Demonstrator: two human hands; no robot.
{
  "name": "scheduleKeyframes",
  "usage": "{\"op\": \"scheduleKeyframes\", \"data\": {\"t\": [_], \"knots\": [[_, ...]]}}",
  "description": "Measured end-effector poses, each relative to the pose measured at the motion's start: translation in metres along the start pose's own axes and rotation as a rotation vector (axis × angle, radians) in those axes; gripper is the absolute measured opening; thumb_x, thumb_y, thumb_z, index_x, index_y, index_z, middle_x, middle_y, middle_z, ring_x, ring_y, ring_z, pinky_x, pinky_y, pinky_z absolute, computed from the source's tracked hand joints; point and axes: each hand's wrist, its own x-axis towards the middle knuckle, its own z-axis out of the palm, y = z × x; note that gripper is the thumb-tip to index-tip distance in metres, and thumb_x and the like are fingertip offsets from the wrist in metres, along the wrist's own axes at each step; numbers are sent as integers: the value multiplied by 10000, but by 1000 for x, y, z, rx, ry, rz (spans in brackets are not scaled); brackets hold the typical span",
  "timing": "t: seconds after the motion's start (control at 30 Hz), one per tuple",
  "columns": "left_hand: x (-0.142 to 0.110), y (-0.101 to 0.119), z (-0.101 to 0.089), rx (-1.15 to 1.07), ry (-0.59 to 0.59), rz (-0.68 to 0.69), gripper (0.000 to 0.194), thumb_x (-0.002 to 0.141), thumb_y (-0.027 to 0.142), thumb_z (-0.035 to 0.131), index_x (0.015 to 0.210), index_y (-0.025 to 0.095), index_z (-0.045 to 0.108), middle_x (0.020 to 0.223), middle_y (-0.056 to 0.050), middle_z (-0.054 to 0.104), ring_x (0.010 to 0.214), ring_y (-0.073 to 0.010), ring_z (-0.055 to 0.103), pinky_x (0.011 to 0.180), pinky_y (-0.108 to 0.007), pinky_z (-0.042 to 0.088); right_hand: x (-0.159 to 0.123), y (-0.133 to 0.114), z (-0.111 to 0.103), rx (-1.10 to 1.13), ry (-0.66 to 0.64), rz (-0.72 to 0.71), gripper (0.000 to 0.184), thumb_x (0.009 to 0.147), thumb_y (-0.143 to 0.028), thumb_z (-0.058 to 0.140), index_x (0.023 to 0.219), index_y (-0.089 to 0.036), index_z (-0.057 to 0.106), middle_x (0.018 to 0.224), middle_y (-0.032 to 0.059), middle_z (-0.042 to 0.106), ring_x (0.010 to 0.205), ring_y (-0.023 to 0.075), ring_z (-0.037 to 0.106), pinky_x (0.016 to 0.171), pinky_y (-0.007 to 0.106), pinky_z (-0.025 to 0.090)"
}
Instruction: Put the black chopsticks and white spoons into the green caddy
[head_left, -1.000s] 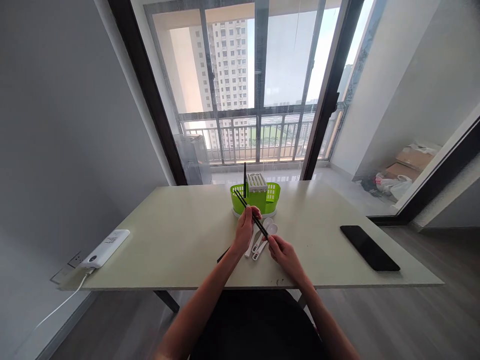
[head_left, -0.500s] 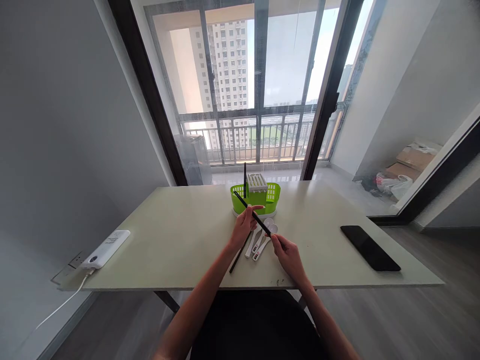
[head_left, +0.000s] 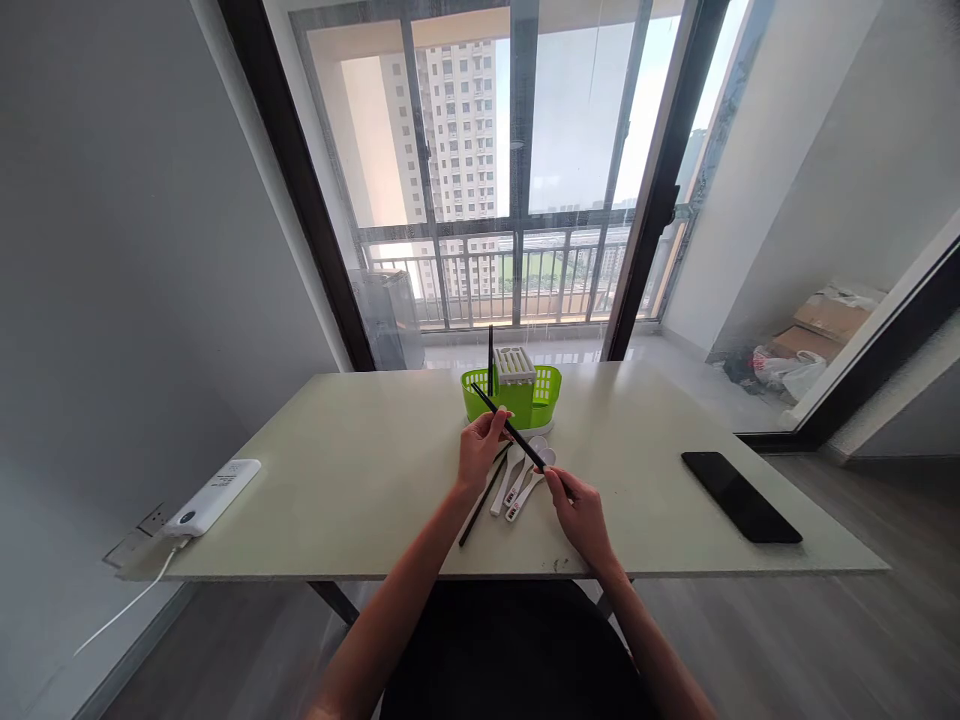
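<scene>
Between my two hands runs a slanted pair of black chopsticks (head_left: 527, 450). My left hand (head_left: 481, 447) pinches them near the middle, and my right hand (head_left: 580, 508) grips their lower right end. Below them on the table lie several white spoons (head_left: 516, 487) with marked handles, partly hidden by the chopsticks and fingers. Left of the spoons, another black chopstick (head_left: 477, 512) rests on the table. Just beyond my hands stands a green utensil basket (head_left: 516, 405) with a white slotted top (head_left: 514, 364). Black chopsticks (head_left: 490, 358) stand upright in its left side.
A white power bank (head_left: 214, 498) with a cable lies at the table's left edge. On the right lies a black phone (head_left: 741, 497). The pale table (head_left: 360, 460) stands before a glass sliding door, with boxes and bags (head_left: 817, 340) beyond it.
The fingers of my left hand have drawn in around the chopsticks, the forefinger no longer stretched out. The held chopsticks have shifted slightly to the right.
</scene>
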Motion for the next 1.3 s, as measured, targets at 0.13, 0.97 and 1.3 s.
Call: {"op": "scheduleKeyframes", "data": {"t": [0.13, 0.97, 1.3], "knots": [[3, 3, -6, -6, 49, -6, 410, 735, 563, 815, 894, 185, 787, 872, -26, 728, 685, -120, 627, 793, -325, 578, 0, 3, 1, -16, 23, -26, 507, 1014, -562, 444, 1029, -183, 779, 941, 88, 763, 819, 224, 662, 771, 308, 515], [51, 78, -65, 70, 391, 246, 398, 692, 458, 875, 932, 150, 798, 901, -60, 807, 767, -164, 730, 913, -363, 573, -3, 6, 8, -111, -21, -105, 423, 1034, -494, 453, 1140, -187, 724, 642, -21, 585, 548, 138, 457, 590, 242, 397], [112, 93, -67, 565, 455, 533, 361, 833, 520, 738, 954, 183, 787, 886, -46, 813, 845, -205, 772, 855, -302, 578, -4, 8, 10, -111, -35, -121, 414, 1043, -492, 433, 1091, -191, 715, 714, 23, 678, 564, 153, 527, 605, 252, 421]]}}
